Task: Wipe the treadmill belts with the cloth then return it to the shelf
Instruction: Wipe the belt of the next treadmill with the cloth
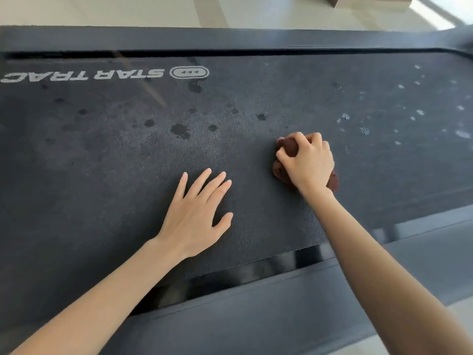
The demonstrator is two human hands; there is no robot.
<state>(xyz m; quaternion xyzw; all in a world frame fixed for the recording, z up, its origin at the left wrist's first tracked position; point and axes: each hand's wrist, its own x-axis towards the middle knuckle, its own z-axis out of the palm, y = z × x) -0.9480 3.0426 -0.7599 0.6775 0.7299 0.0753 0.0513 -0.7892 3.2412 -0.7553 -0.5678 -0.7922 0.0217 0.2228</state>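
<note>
Brown cloth (281,172) on belt (128,162), dark spots (180,130) near

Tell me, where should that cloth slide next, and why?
Probably forward and to the right. The right hand grips the cloth on the belt, and the nearest pale specks lie just beyond it, not yet wiped. The dark spots further left could follow. The left hand rests flat on the belt, clear of that path.

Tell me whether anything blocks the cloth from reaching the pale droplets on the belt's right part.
Nothing visible does. The right hand grips the cloth on the belt; bare belt runs to the droplets. The left hand rests flat on the other side.
</note>
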